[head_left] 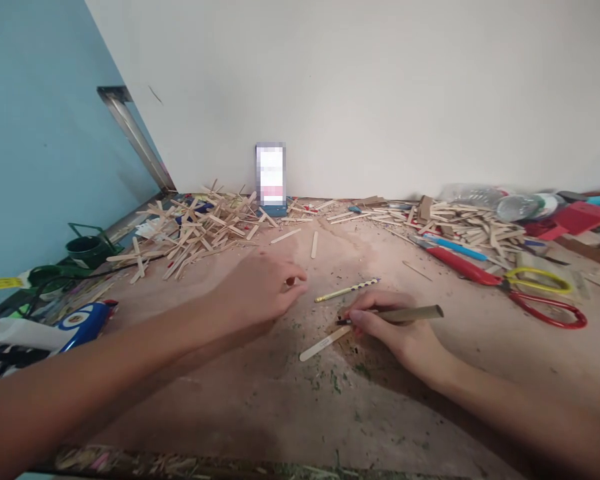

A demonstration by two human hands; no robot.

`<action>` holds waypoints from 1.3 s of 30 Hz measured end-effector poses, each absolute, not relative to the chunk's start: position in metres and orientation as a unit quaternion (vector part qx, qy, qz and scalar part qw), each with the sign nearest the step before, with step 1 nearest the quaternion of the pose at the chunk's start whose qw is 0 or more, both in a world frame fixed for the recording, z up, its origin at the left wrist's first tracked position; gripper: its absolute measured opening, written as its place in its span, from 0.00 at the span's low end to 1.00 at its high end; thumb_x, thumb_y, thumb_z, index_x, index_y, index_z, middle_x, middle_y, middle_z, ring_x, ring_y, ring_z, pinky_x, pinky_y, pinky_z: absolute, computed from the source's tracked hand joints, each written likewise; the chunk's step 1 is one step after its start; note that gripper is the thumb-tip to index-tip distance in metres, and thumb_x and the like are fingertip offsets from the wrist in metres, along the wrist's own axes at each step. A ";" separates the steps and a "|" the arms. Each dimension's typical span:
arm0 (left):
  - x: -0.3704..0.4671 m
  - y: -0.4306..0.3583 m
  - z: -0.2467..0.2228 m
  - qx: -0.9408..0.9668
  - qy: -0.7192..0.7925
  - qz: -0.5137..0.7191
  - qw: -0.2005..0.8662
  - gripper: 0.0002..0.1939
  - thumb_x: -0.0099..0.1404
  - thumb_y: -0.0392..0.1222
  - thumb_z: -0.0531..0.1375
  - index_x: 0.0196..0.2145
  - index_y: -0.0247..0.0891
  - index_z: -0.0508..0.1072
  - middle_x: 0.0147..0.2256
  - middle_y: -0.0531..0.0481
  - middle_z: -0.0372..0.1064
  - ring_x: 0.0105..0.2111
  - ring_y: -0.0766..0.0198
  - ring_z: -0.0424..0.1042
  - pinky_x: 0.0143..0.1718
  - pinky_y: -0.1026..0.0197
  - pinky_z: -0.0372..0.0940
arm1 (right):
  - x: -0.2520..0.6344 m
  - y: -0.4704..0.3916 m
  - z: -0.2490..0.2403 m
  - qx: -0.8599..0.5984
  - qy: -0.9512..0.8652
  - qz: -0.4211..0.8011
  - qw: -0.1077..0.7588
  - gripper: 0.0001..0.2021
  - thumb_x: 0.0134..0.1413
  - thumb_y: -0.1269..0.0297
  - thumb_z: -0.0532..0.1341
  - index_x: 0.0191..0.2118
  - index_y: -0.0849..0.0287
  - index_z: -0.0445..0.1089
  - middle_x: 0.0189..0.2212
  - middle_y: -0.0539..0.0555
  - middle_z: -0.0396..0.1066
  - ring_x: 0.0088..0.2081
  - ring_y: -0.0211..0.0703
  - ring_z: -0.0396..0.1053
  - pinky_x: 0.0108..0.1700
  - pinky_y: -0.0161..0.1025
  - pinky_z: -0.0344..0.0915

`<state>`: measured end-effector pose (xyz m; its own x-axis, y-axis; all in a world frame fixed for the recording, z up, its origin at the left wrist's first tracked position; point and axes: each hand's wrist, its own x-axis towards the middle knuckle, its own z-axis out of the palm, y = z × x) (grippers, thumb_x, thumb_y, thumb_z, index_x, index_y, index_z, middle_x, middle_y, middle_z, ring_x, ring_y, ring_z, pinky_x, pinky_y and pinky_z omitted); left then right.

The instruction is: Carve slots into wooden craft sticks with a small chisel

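Observation:
My right hand (385,323) is closed in a writing grip round a slim pen-like tool (420,313) with an olive-brown barrel and a dark tip. Whether that tip is a nib or a blade I cannot make out. Just under it a wooden craft stick (320,346) lies slantwise on the table, its far end partly hidden by the right hand. My left hand (267,287) hovers to the left, fingers curved, a gap showing between thumb and forefinger and nothing visible in them. Between the hands and slightly beyond lies a patterned yellow pencil (347,290).
Heaps of craft sticks (215,227) lie at the back left and right. A phone (271,175) stands against the wall. Red-and-yellow-handled scissors (545,297), a blue pen (455,247) and plastic bottles (523,206) are on the right. A blue tool (87,323) sits left.

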<state>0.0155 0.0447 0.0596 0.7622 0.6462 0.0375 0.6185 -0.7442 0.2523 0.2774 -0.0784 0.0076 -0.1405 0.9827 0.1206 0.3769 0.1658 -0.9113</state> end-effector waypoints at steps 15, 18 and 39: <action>0.080 0.134 0.046 0.916 0.391 -0.038 0.076 0.22 0.81 0.52 0.68 0.65 0.39 0.77 0.63 0.40 0.76 0.59 0.50 0.80 0.60 0.42 0.80 | 0.277 -0.077 -0.013 -0.549 -0.644 0.393 0.359 0.16 0.78 0.51 0.67 0.53 0.60 0.78 0.46 0.55 0.80 0.43 0.43 0.79 0.47 0.44 0.81; 0.063 0.141 0.054 0.913 0.385 -0.061 0.121 0.22 0.81 0.52 0.69 0.65 0.38 0.77 0.63 0.40 0.76 0.58 0.50 0.80 0.59 0.42 0.80 | 0.277 -0.077 -0.012 -0.550 -0.646 0.390 0.358 0.16 0.78 0.51 0.67 0.53 0.60 0.78 0.47 0.55 0.80 0.44 0.43 0.79 0.48 0.45 0.81; 0.037 0.148 0.038 0.920 0.353 -0.014 0.172 0.22 0.81 0.52 0.68 0.64 0.39 0.78 0.64 0.40 0.76 0.58 0.50 0.80 0.59 0.43 0.80 | 0.275 -0.074 -0.009 -0.563 -0.648 0.388 0.336 0.16 0.79 0.50 0.67 0.53 0.60 0.78 0.47 0.55 0.80 0.43 0.43 0.79 0.47 0.44 0.81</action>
